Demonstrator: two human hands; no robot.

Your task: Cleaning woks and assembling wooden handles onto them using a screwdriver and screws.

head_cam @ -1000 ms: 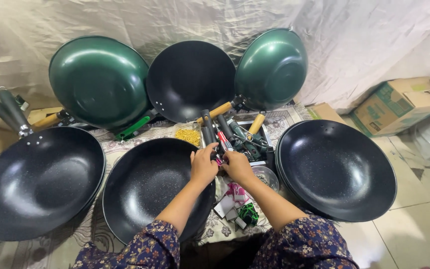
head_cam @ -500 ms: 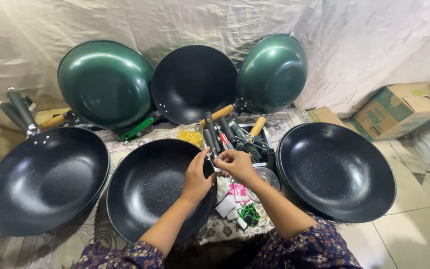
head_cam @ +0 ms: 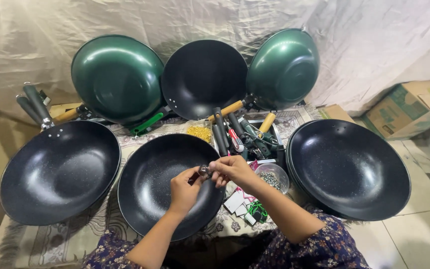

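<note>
Both hands are meeting over the middle black wok, pinching one small metal part between them.

Nearest, the left hand (head_cam: 184, 188) and right hand (head_cam: 232, 169) are pressing fingertips together on the small metal fitting (head_cam: 204, 171), hovering above the middle black wok (head_cam: 148, 199), toward its right rim; its long axis is too small to tell. Right of that wok, a clear bowl (head_cam: 272, 178) is sitting close. Beyond the wok, loose handles (head_cam: 232, 132) are crowding the surface; open room is lying over the wok's bowl.

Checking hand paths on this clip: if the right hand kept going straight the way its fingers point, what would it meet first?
The right hand points left toward the small metal part pinched between both hands, so it would meet that part, then the left hand's fingertips, above the middle black wok. Depth is hard to judge.
</note>
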